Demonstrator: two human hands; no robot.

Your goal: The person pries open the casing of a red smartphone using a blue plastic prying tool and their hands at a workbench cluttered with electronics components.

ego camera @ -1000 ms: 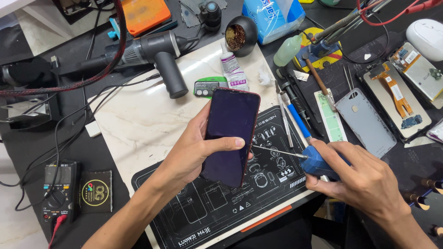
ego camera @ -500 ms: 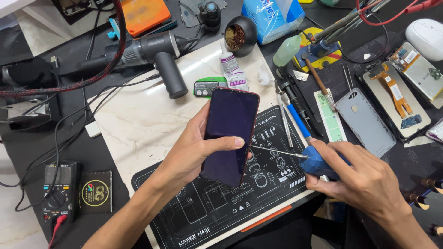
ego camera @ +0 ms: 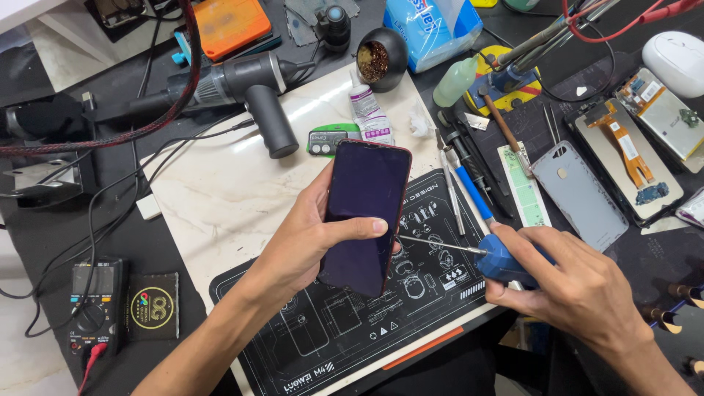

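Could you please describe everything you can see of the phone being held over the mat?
The phone is a slim slab with a dark, unlit glass screen and a red rim. It faces up, tilted slightly, above the black mat. The left hand grips it from its left side, thumb across the screen. The thin metal tip of the blue screwdriver, held by the right hand, meets its right edge.
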